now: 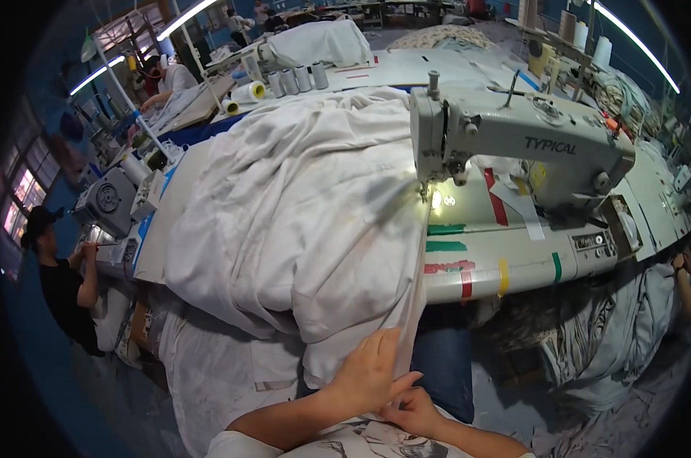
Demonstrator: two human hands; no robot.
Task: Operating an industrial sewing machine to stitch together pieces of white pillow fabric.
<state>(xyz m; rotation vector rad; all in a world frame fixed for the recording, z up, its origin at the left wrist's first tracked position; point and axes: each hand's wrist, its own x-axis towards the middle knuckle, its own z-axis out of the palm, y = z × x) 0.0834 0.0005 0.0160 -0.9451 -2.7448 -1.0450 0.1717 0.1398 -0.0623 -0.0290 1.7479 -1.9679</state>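
A large white cloth [284, 206] lies bunched over the sewing table and hangs down its front edge into my lap. Its right edge runs up to the needle area of a pale industrial sewing machine [521, 130], where a small lamp glows. On the lower part of this edge rests my left hand [368, 370], fingers stretched out and thumb apart. Close below it, my right hand [414, 412] is closed, with thumb and fingers pinched at the cloth's edge; the fingertips are partly hidden.
Coloured tape strips [467, 278] mark the table's front. Thread cones [292, 80] stand at the back left. A person in black [59, 282] works at the left; another person's arm [689, 286] shows at far right beside piled cloth [612, 336]. A white paper strip [525, 206] lies under the machine arm.
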